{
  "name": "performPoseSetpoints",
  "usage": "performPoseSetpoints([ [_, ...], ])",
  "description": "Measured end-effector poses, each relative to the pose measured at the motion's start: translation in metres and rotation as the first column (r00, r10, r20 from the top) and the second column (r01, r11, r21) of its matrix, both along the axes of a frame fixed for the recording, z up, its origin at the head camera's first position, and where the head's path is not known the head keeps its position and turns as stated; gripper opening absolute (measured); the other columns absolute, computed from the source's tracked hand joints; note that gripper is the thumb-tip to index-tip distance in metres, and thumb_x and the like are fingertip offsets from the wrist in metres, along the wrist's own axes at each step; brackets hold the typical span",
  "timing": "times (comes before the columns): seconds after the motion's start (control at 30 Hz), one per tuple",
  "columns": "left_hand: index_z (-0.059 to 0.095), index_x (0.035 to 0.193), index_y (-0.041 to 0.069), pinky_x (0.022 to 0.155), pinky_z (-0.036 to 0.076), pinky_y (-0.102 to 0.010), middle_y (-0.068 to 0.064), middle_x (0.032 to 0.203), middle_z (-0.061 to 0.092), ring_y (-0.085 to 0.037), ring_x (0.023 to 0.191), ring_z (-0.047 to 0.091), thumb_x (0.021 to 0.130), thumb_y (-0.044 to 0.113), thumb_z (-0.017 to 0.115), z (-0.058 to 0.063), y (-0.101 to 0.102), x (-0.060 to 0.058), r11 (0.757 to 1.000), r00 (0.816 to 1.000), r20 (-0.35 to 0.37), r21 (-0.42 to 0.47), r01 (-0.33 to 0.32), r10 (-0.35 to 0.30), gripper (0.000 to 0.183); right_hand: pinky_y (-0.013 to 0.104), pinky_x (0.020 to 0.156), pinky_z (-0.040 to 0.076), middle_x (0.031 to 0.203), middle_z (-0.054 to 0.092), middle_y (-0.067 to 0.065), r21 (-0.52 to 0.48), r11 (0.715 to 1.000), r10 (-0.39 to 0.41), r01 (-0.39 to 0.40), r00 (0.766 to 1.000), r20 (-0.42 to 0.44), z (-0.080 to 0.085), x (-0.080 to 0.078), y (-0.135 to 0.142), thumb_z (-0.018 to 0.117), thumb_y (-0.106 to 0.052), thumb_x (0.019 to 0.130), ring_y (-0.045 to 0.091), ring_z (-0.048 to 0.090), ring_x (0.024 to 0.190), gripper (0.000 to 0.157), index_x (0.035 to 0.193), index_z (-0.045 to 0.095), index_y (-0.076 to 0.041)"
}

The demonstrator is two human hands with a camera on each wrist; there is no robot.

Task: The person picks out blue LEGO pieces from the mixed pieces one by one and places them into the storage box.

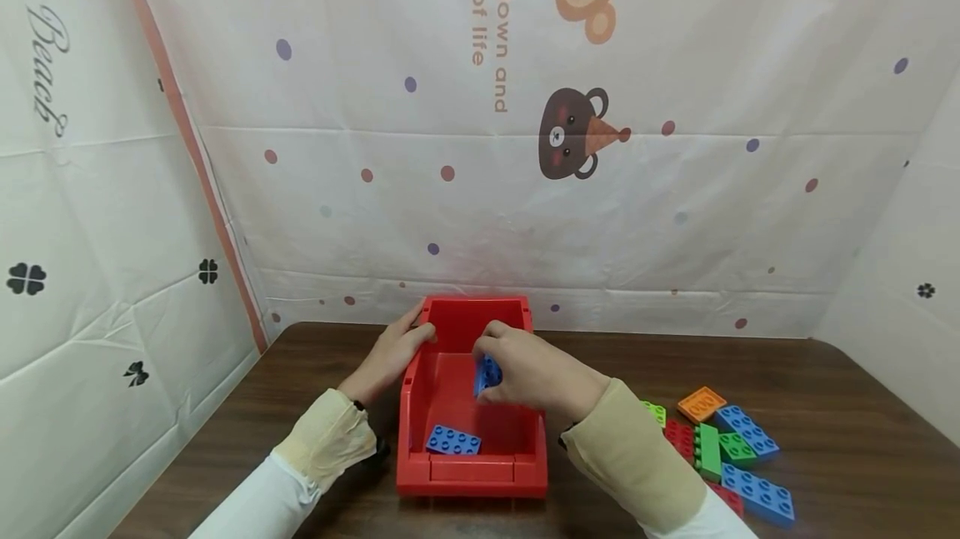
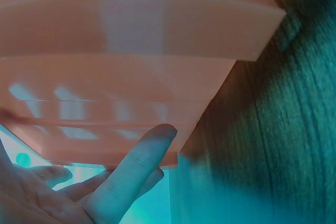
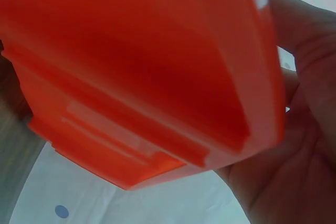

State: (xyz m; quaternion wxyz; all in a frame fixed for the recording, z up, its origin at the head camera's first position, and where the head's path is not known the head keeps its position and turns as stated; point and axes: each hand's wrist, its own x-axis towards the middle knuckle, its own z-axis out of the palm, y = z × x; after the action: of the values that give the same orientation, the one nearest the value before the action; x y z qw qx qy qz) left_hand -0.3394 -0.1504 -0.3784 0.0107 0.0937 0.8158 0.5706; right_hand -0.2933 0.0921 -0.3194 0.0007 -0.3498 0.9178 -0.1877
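A red open-topped bin [image 1: 471, 474] stands on the table, its low wall towards me. My left hand [image 1: 386, 358] grips its left rim near the back corner; in the left wrist view the thumb [image 2: 137, 167] lies along the outside of the bin wall [image 2: 121, 77]. Over the inside of the bin, my right hand [image 1: 531, 368] pinches a blue toy building brick [image 1: 490, 372], partly covered by the fingers. Another blue brick [image 1: 453, 441] with studs up lies on the bin floor by the front wall. The bin's wall [image 3: 136, 51] hides the held brick in the right wrist view.
Loose bricks lie to the right on the dark wooden table [image 1: 847, 447]: an orange one [image 1: 701, 404], a green one [image 1: 707, 451], a long blue one [image 1: 757, 493] and several others. My right sleeve [image 1: 637, 456] covers part of them. A printed cloth [image 1: 465, 214] hangs behind.
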Motion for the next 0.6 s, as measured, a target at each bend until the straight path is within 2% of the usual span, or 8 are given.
performPoseSetpoints([
  [0.27,0.025,0.171,0.018,0.070,0.065,-0.039,-0.028,0.103,0.068,-0.035,0.071,0.072,0.105,0.027,0.051,-0.002,-0.001,-0.001,1.000,1.000,0.002,-0.003,0.005,-0.005,0.071,0.031,0.077,0.064,0.107,0.061,0.001,0.032,0.999,0.015,-0.015,1.000,0.000,-0.006,0.000,-0.002,0.094,-0.017,0.079,0.015,0.064,0.093,0.046,0.121,0.074,-0.009],
  [0.6,0.025,0.171,0.018,0.071,0.065,-0.040,-0.026,0.109,0.068,-0.035,0.072,0.072,0.104,0.025,0.051,-0.002,0.000,-0.003,1.000,1.000,0.005,0.000,0.008,-0.008,0.072,0.028,0.076,0.062,0.101,0.058,-0.001,0.080,0.997,0.014,-0.015,1.000,0.020,-0.012,0.001,-0.008,0.095,-0.016,0.079,0.011,0.061,0.086,0.046,0.119,0.075,-0.008],
])
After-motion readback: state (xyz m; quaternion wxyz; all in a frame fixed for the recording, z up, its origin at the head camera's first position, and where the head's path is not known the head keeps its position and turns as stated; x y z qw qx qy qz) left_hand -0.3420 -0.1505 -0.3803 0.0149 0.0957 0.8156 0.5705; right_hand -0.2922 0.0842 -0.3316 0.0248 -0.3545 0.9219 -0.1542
